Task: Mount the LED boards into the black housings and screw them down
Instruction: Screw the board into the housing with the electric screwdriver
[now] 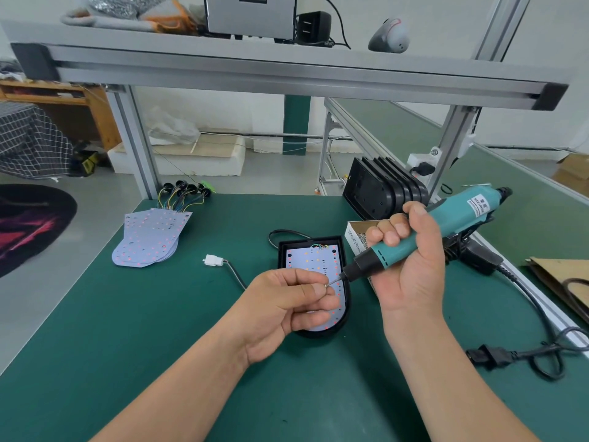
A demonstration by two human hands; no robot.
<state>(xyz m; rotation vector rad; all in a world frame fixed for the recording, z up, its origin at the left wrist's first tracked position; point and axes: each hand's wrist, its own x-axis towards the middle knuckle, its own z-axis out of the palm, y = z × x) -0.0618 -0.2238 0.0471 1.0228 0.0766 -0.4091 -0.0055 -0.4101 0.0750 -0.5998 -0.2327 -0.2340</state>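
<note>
While one screw (325,285) is pinched, one screwdriver (446,228), one loaded housing (322,334)

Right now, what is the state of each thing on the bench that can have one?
left hand, pinches the screw
right hand, grips the screwdriver
screwdriver, tilted, bit at the screw
LED board, seated in the black housing
black housing, lying flat, open side up
spare boards, stacked loose
spare housings, stacked on edge
screw box, open
white connector, unplugged
</note>
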